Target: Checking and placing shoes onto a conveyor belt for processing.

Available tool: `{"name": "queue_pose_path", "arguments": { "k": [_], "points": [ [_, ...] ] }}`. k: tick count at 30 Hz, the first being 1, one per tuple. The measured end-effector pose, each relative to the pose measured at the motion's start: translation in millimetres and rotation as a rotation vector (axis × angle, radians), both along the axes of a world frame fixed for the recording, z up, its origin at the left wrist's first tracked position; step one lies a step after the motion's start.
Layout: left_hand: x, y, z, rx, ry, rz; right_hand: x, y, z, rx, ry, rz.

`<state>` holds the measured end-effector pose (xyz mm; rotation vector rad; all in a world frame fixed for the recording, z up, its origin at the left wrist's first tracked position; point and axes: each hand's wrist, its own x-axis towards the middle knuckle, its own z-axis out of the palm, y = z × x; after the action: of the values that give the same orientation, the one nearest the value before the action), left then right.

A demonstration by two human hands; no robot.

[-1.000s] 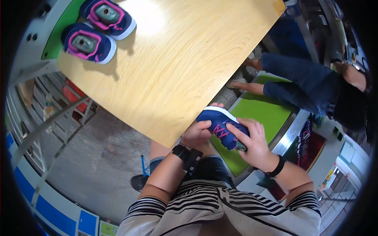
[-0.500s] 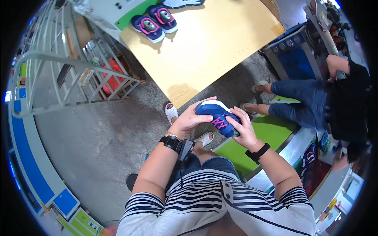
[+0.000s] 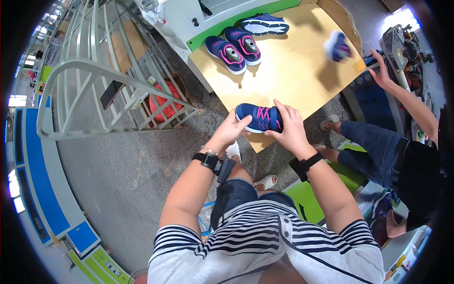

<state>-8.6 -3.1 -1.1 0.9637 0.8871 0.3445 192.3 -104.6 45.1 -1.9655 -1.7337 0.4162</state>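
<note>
Between my two hands is a small navy sneaker with pink laces and a white sole, held above the near corner of a wooden tabletop. My left hand closes round its toe end, thumb on the upper. My right hand grips the heel end with fingers and thumb. At the table's far left, a pair of navy sneakers with pink-edged openings stands with grey inserts inside. Behind them another sneaker lies on its side, sole showing. A blurred sneaker is at the table's right side.
To the left stands a grey metal rack with a red bag in it. A co-worker is at the right, one arm stretched toward the table. A green-edged machine borders the table's far left side.
The sneaker in my hands has turned and moved up toward the table corner. A blurred sneaker now appears at the table's right, and the co-worker's arm has reached out near it.
</note>
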Motion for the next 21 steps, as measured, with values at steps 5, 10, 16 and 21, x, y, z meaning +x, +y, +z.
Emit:
{"name": "queue_pose_path", "arguments": {
  "k": [5,10,16,21],
  "points": [
    [-38.0,53.7,-13.4,-0.143,-0.119,-0.264,20.9,20.7,7.2,-0.158,0.103,0.066],
    [-36.9,74.1,-33.0,-0.261,-0.166,-0.299,14.8,35.6,10.2,-0.205,0.102,0.061],
    [-27.8,88.4,-19.4,-0.243,-0.09,-0.308,6.4,30.1,10.0,-0.235,-0.013,-0.012],
    [-9.0,93.7,-6.5,0.479,0.136,-0.546,29.2,43.0,3.8,-0.371,0.021,0.046]
  ]
}}
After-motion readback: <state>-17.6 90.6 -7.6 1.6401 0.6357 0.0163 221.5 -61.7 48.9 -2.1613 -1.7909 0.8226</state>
